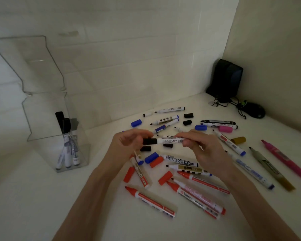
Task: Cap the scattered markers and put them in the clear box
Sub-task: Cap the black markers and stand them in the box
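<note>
**Left grip (129, 142) and right grip (201, 145) hold one marker (170, 141) end to end**

Left grip's fingers curl round the black cap (149, 141) at the marker's left end. The right grip pinches the white barrel at its right end. Both are narrowed onto the marker, and neither holds anything else. The marker lies roughly level, with its long axis running left to right between the two grips, lifted just above the scattered pile. The cap sits over the tip, but whether it is pressed fully home cannot be told.

The clear box (47, 150) stands upright on the tabletop (42, 197), well apart to the left of the hands and a little farther back. Its lid is tipped open, and a few capped markers (66, 153) stand inside. The left grip is the nearer one, so the marker would have to travel leftward and be turned on end to drop in. Many uncapped markers and loose caps in red (165, 178), blue (151, 157) and pink (225, 129) lie near and to the right.
</note>
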Demonstrator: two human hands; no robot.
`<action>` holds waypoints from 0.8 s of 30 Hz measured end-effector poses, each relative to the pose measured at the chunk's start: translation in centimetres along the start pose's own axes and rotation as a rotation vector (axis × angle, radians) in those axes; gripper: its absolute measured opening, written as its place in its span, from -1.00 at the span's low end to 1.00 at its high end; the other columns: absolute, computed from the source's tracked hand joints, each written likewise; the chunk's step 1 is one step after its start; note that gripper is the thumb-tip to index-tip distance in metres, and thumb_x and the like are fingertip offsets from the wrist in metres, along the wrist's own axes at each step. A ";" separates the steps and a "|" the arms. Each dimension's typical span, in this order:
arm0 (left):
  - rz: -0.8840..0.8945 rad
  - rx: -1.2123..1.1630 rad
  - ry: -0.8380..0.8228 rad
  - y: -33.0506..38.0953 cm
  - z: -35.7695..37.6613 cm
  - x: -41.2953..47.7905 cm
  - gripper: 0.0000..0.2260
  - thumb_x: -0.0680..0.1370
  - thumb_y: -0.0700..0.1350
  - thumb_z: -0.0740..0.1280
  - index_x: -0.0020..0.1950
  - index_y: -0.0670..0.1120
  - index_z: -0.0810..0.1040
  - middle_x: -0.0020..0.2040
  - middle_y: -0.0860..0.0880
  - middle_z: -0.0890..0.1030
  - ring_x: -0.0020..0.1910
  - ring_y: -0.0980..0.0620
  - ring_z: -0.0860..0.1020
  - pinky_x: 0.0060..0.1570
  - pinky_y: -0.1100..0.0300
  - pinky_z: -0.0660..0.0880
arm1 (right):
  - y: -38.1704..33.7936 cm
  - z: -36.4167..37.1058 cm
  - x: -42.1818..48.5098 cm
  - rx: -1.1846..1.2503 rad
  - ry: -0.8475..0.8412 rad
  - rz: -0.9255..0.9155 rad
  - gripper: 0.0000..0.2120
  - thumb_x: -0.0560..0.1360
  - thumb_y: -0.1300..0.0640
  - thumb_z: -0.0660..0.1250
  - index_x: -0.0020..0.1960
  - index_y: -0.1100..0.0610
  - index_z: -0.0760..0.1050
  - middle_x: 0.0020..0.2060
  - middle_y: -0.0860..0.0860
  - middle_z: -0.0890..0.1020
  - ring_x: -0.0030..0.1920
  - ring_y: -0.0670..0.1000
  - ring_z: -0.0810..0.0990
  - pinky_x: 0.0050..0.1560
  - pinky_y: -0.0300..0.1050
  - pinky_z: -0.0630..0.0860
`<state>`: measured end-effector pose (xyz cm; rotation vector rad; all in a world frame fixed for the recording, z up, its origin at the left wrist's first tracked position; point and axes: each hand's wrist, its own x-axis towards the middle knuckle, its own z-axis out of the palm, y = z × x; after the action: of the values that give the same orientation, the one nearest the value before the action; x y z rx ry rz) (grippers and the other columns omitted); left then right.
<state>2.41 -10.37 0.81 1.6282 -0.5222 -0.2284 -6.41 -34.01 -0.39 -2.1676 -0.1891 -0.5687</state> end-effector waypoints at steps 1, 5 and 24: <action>-0.034 -0.119 0.002 0.1 0.0 0.3 -0.57 0.65 0.22 0.13 0.15 -0.01 0.67 0.11 0.06 0.71 0.05 0.14 0.67 0.01 0.21 0.59 | -0.5 0.2 -0.1 0.010 0.006 -0.018 -0.61 0.58 0.25 0.31 0.16 -0.25 0.55 -0.17 -0.14 0.62 -0.23 -0.09 0.53 -0.23 -0.36 0.41; -0.236 -0.573 0.008 0.6 0.8 0.9 -0.33 0.68 0.27 -0.13 0.22 -0.10 0.65 0.19 -0.11 0.69 0.11 -0.03 0.68 0.21 -0.01 0.50 | -1.6 1.6 -0.2 -0.113 -0.036 -0.088 -0.63 0.56 0.36 0.32 0.24 0.00 0.61 -0.06 -0.06 0.64 -0.09 -0.18 0.57 -0.13 -0.45 0.45; -0.239 -0.642 0.076 -0.5 2.1 0.1 -0.41 0.71 0.02 0.02 -0.26 -0.21 0.69 -0.34 -0.19 0.62 -0.24 -0.16 0.65 0.01 0.00 0.55 | -2.1 4.8 -0.9 -0.297 -0.013 -0.187 -0.71 0.51 0.27 0.23 0.14 0.25 0.65 -0.10 0.12 0.68 -0.18 0.05 0.64 -0.16 -0.02 0.67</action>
<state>1.64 -12.25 0.02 1.0604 -0.1618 -0.4590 -6.28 -28.90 -1.79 -2.4578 -0.3343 -0.7269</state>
